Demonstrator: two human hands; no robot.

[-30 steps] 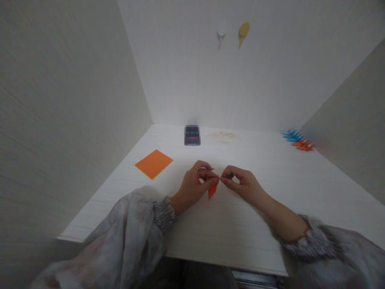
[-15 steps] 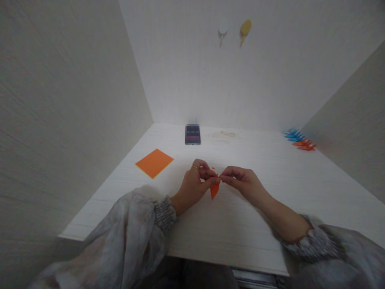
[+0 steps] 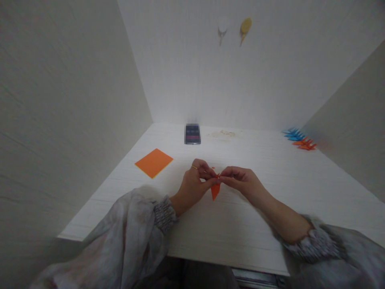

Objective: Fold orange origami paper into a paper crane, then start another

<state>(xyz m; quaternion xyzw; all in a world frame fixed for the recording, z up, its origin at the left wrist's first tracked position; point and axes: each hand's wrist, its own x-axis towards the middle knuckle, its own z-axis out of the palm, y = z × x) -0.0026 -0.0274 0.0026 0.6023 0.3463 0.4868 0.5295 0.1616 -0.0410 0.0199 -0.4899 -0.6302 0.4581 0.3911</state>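
Note:
A small folded piece of orange origami paper [image 3: 215, 191] is held above the middle of the table, one pointed end hanging down. My left hand [image 3: 199, 176] pinches it between thumb and fingers; a ring circles one finger. Thumb and forefinger of my right hand [image 3: 237, 176] pinch at its upper right edge, with the fingertips of both hands almost meeting. Fingers cover the upper folds, so their exact shape is hidden.
Orange paper squares [image 3: 154, 163] lie flat on the white table [image 3: 228, 237] at left. A blurred dark object [image 3: 192, 134] stands by the back wall. Several blue folded cranes [image 3: 294, 134] and orange ones [image 3: 305, 143] line the right side. Two hooks, one yellow [image 3: 246, 26], hang on the wall.
The folded orange paper has turned slightly, its lower point shifting a little to the right. Both hands stay nearly in place, still pinching it.

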